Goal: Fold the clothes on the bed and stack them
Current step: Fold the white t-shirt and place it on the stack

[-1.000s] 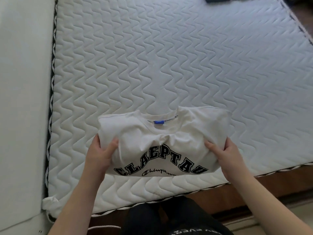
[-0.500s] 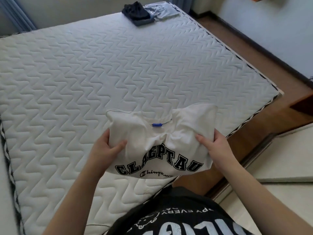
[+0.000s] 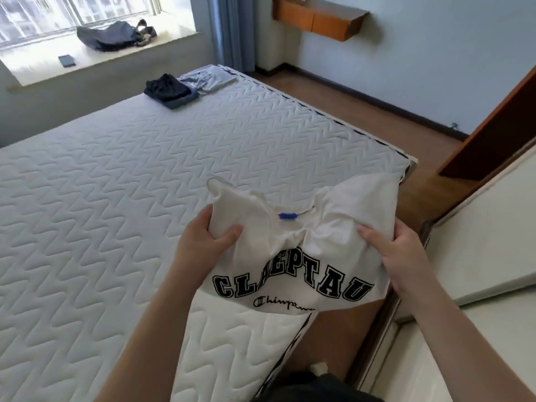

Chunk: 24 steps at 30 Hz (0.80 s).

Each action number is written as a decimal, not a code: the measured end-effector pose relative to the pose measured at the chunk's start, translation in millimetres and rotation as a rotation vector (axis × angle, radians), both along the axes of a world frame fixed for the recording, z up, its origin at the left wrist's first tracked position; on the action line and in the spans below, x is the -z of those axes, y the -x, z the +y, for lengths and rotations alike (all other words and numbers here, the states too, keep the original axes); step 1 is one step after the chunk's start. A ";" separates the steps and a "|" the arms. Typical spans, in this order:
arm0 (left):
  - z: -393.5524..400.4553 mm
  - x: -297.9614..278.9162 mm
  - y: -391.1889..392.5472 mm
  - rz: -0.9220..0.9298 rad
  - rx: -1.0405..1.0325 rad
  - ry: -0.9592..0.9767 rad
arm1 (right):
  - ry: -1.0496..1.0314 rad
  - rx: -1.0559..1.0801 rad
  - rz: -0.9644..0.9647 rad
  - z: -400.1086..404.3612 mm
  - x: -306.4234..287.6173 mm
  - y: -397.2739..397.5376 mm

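A folded white T-shirt (image 3: 295,256) with black block lettering and a blue neck label hangs in the air over the near right corner of the bed (image 3: 116,198). My left hand (image 3: 203,242) grips its left side and my right hand (image 3: 397,253) grips its right side. The shirt bunches in the middle between them. At the bed's far corner lies a stack of folded dark clothes (image 3: 171,91), with a folded light blue garment (image 3: 207,79) beside it.
Wooden floor (image 3: 348,111) runs along the bed's right side. A pale panel (image 3: 478,227) and a brown door edge (image 3: 493,126) stand at the right. A wall shelf (image 3: 319,20) hangs at the back. A dark bag (image 3: 113,37) and phone (image 3: 67,60) lie on the windowsill.
The shirt has been lifted off the mattress and carried to the right, toward the bed's corner. My view has swung up and right, bringing the far stack and the room into sight.
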<state>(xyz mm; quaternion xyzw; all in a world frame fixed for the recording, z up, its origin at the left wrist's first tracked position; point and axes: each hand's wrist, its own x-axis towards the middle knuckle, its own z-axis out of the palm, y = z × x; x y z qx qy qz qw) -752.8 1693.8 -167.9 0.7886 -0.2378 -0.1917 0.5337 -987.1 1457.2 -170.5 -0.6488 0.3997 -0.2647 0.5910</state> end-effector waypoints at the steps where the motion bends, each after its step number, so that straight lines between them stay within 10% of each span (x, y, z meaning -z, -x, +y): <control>1: -18.6 -5.7 -2.1 -0.008 0.014 0.007 | 0.011 0.020 -0.011 -14.9 -4.5 3.5; 24: -299.1 -58.0 16.0 -0.097 0.222 0.115 | 0.115 0.416 -0.060 -196.0 -48.1 87.8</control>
